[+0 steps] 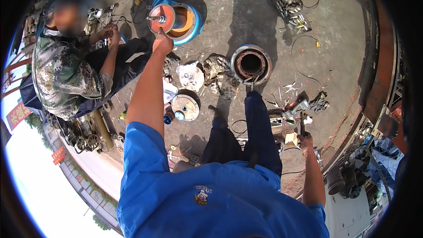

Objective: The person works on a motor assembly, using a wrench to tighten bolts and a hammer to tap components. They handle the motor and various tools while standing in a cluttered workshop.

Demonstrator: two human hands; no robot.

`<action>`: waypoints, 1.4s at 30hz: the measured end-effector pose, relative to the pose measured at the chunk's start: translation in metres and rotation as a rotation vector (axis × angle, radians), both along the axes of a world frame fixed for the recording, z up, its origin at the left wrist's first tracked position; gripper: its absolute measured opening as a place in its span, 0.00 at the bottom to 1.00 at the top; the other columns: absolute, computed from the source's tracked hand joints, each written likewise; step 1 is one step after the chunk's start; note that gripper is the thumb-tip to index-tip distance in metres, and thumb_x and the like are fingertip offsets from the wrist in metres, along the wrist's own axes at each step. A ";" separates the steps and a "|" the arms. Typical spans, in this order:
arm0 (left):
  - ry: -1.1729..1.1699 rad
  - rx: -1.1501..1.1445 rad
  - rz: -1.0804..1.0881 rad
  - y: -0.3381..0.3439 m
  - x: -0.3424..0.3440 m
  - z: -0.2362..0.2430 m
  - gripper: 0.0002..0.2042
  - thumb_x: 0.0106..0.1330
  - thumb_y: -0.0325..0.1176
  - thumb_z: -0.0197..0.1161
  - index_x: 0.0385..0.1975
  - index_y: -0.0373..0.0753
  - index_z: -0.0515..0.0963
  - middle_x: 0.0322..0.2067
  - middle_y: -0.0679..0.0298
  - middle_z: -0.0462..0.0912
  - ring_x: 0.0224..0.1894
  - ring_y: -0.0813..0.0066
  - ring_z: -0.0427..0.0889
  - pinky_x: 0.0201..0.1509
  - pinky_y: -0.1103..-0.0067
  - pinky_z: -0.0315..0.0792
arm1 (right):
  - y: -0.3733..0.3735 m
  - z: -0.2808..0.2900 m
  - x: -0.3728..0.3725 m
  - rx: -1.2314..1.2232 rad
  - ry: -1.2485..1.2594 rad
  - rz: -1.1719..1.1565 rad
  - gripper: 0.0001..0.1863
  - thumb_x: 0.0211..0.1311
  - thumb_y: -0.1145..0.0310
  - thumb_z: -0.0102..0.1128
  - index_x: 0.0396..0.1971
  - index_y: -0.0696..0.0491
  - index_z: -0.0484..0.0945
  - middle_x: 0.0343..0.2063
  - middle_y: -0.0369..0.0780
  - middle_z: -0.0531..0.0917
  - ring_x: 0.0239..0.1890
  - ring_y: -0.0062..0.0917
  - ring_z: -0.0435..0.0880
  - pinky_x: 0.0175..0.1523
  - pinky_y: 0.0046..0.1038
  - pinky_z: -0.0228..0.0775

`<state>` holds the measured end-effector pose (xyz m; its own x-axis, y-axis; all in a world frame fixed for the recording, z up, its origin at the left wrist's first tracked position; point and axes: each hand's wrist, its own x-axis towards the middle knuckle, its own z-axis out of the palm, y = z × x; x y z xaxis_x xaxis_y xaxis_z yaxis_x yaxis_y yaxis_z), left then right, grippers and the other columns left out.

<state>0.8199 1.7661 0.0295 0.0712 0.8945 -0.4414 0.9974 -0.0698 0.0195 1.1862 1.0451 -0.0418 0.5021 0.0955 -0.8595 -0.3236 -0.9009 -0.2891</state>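
My left hand (163, 44) reaches far forward and grips the lower rim of a round red disc (168, 12). One digit lies on the disc's face; the other fingers are partly hidden. A metal shaft end (157, 19) sticks out of its middle. Behind the disc is a blue pump-like housing (197, 25) with an orange inside, which the disc partly covers. Low at my right side, my right hand (305, 142) is closed around a dark bar-shaped tool (302, 124) that points away from me; its exact kind is unclear.
A round motor casing (235, 57) stands open-topped ahead of my feet. A pale round cover (185, 108) lies nearer left. At left sits a co-worker in a camouflage jacket (66, 68), hands together. A parts tray (294, 15) and a power tool (296, 109) lie at right, among cables.
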 end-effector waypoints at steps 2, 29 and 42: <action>0.049 -0.005 -0.006 0.018 0.007 0.001 0.38 0.63 0.31 0.53 0.75 0.39 0.48 0.62 0.45 0.74 0.61 0.49 0.76 0.63 0.63 0.70 | 0.009 0.004 0.023 -0.061 0.037 0.024 0.23 0.50 0.70 0.71 0.46 0.62 0.77 0.26 0.40 0.82 0.21 0.23 0.77 0.24 0.29 0.69; -0.532 -0.213 0.882 -0.558 -0.242 0.004 0.36 0.54 0.32 0.67 0.66 0.34 0.65 0.45 0.42 0.84 0.43 0.51 0.86 0.48 0.65 0.79 | 0.194 0.124 0.010 0.001 -0.119 0.691 0.18 0.50 0.66 0.71 0.36 0.64 0.80 0.23 0.42 0.81 0.19 0.27 0.79 0.22 0.32 0.69; -0.934 -0.151 1.526 -0.770 -0.303 -0.080 0.33 0.59 0.21 0.63 0.67 0.31 0.62 0.18 0.59 0.79 0.15 0.71 0.77 0.15 0.75 0.68 | 0.189 0.200 -0.112 -0.064 -0.193 1.154 0.27 0.46 0.61 0.73 0.42 0.65 0.78 0.28 0.46 0.84 0.27 0.29 0.85 0.30 0.32 0.76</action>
